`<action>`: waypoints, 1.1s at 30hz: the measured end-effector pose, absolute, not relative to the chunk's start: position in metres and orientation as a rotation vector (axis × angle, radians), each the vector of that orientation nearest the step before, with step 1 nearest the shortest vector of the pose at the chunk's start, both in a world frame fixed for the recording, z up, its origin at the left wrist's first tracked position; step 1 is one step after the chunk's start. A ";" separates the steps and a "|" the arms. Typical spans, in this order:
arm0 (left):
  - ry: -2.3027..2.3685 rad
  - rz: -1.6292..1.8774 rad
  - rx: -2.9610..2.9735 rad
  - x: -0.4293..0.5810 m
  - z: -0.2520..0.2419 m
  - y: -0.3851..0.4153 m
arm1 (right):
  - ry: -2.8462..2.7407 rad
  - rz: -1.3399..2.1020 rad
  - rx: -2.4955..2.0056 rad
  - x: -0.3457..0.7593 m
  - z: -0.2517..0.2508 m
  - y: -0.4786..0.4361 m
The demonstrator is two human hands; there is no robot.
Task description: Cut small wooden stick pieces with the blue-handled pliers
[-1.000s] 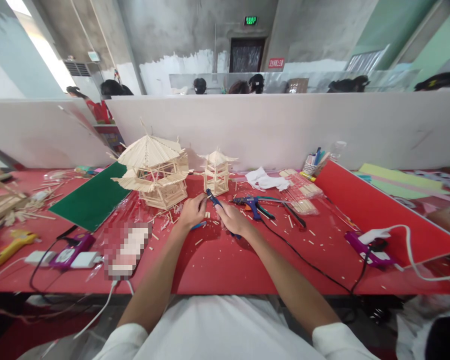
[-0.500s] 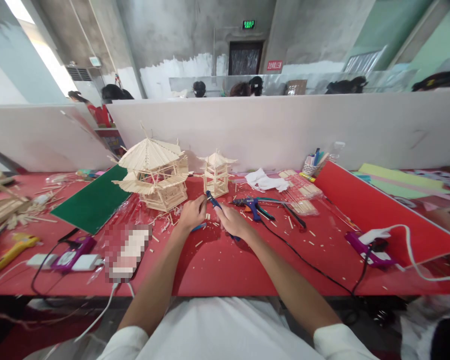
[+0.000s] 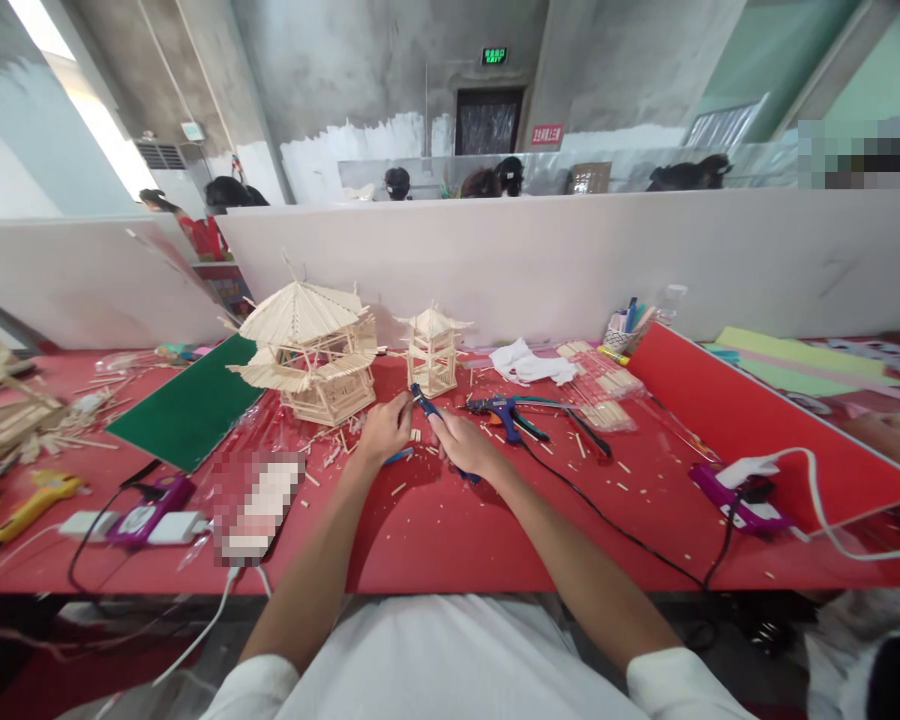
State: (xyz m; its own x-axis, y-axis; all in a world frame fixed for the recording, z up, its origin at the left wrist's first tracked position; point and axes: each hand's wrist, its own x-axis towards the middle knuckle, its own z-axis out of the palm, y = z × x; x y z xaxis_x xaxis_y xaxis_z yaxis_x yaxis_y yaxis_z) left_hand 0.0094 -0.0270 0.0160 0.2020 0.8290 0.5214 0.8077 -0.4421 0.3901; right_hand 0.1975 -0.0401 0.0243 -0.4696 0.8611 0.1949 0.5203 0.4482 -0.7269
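My right hand point(image 3: 461, 443) is closed round a blue-handled tool point(image 3: 425, 402) whose tip points up and left. My left hand point(image 3: 383, 427) is pinched on a thin wooden stick held right at that tip. Both hands hover just above the red table point(image 3: 435, 520), in front of a small stick pavilion point(image 3: 433, 347). A larger stick pavilion point(image 3: 307, 345) stands to the left of it. Short stick offcuts lie scattered around my hands.
A blue glue gun point(image 3: 506, 411) with a black cord lies right of my hands. A green mat point(image 3: 187, 405), a purple device point(image 3: 150, 498) and a yellow tool point(image 3: 26, 503) are at the left. A white cloth point(image 3: 529, 362), stick bundles point(image 3: 604, 392) and a pen cup point(image 3: 624, 325) sit behind.
Both hands have stayed together at the same spot; only the view has shifted slightly.
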 end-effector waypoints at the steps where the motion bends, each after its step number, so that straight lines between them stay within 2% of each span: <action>1: 1.634 1.079 2.409 0.009 0.016 -0.027 | -2.145 0.802 -1.148 0.197 0.024 -0.040; 13: 1.509 1.077 2.366 0.005 0.020 -0.028 | -2.089 0.950 -1.095 0.199 0.023 -0.040; 20: 1.540 1.069 2.397 0.005 0.020 -0.028 | -2.144 0.784 -1.126 0.199 0.028 -0.043; 33: 1.559 1.061 2.396 0.006 0.020 -0.027 | -2.160 0.731 -1.135 0.197 0.026 -0.042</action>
